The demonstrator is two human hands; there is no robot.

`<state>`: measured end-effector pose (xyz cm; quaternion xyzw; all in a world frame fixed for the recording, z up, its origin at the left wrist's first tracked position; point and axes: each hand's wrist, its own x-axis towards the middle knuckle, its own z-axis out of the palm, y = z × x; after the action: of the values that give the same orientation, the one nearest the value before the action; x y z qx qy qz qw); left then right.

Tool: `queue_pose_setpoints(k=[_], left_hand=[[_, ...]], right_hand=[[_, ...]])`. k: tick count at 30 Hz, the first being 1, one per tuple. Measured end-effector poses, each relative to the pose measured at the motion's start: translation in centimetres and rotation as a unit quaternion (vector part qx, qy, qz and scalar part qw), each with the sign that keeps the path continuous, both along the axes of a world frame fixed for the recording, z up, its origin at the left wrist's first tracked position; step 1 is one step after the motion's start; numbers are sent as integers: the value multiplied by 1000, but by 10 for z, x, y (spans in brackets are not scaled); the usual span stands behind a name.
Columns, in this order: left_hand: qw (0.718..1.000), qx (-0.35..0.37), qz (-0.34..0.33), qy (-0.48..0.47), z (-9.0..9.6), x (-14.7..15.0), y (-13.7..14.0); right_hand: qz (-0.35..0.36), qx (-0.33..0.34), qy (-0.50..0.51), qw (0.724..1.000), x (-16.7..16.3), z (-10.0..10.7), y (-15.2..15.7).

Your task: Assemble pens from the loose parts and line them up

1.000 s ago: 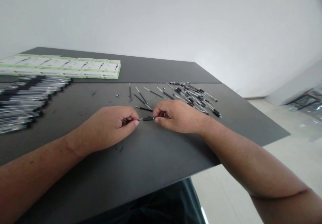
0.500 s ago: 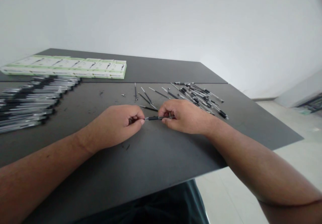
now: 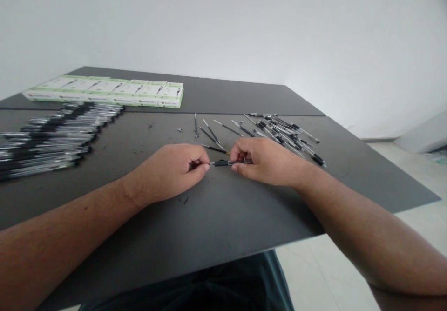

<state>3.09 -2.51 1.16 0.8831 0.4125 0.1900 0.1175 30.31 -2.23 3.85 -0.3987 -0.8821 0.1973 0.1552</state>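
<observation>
A pen (image 3: 221,163) with a black grip lies level between my two hands, just above the grey table's near half. My left hand (image 3: 179,167) pinches its clear left end between thumb and fingertips. With curled fingers my right hand (image 3: 262,162) holds the other end, mostly hidden in the palm. A small dark bulge shows along the top of the grip. Right behind the hands lies a dark refill (image 3: 215,149). More thin refills (image 3: 210,131) are scattered beyond it, and a loose pile of pens (image 3: 288,136) lies behind my right hand.
Rows of assembled-looking pens (image 3: 52,134) cover the table's left side. Behind them stands a line of white and green boxes (image 3: 104,90). A tiny metallic piece (image 3: 179,130) and dark scraps (image 3: 184,200) lie on the tabletop (image 3: 209,227), whose near edge faces me.
The whole view has shifted, so everything appears a little further right. Both hands keep their hold on the pen, almost unmoved against the table. The bulge on the grip now shows more clearly.
</observation>
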Motion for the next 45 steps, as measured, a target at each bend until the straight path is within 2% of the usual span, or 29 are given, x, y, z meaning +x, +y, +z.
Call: queue_pose_setpoints(k=[4, 9, 14, 19, 24, 29, 33, 38, 42, 45], left_hand=[[1000, 1, 1, 5, 0, 0, 0], [1000, 0, 5, 1, -1, -1, 0], [1000, 2, 0, 3, -1, 0, 0], [1000, 3, 0, 1, 0, 1, 0], [1000, 0, 1, 7, 0, 2, 0], [1000, 8, 1, 3, 0, 1, -1], [1000, 10, -6, -3, -1, 1, 0], [1000, 12, -10, -6, 0, 0, -1], [1000, 7, -10, -2, 0, 1, -1], [1000, 6, -5, -2, 0, 1, -1]], right_hand=[[16, 12, -27, 999, 1, 1, 1], [0, -2, -1, 1000, 1, 0, 2], [35, 19, -41, 998, 1, 0, 2], [-3, -8, 0, 1000, 2, -2, 2], [31, 18, -37, 999, 2, -1, 2], [-13, -11, -4, 1000, 2, -1, 2], [28, 15, -36, 999, 1, -1, 2], [-4, -20, -12, 1000, 1, -1, 2], [36, 3, -45, 998, 1, -1, 3], [18, -9, -29, 999, 1, -2, 3]])
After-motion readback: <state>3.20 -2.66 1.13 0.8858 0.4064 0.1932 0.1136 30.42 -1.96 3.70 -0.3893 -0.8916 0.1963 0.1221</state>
